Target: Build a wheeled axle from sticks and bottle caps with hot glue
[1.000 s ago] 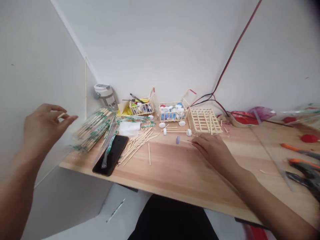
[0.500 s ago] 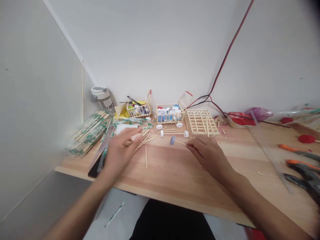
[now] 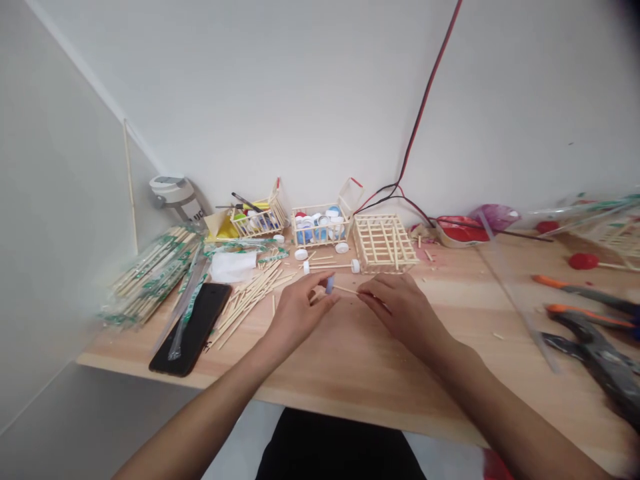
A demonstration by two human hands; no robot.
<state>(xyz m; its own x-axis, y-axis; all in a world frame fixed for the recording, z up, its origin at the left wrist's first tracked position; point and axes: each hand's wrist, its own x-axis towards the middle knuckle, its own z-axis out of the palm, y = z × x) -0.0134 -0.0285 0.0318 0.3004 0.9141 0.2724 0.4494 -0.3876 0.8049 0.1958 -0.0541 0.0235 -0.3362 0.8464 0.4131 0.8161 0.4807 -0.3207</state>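
Observation:
My right hand (image 3: 393, 300) pinches a thin wooden stick (image 3: 345, 289), which points left above the table. On the stick's left end sits a pale blue bottle cap (image 3: 329, 285). Thumb and fingertips of my left hand (image 3: 303, 305) close around that cap; whether anything else is inside the fingers is hidden. Just behind lies a stick axle (image 3: 330, 267) with a white cap at each end. Beyond it stands a small stick cart (image 3: 320, 233) filled with caps, on white cap wheels. A stick lattice basket (image 3: 385, 243) lies behind my right hand.
Loose sticks (image 3: 250, 297), a black phone (image 3: 193, 327) and wrapped chopsticks (image 3: 150, 277) lie at left. Another stick cart (image 3: 260, 217) and a white cup (image 3: 177, 200) stand by the wall. Pliers (image 3: 590, 333) and a red dish (image 3: 463, 231) are at right.
My left hand has moved right, from over the loose sticks to the cap on the stick. The right hand still holds the stick. The view has shifted slightly right.

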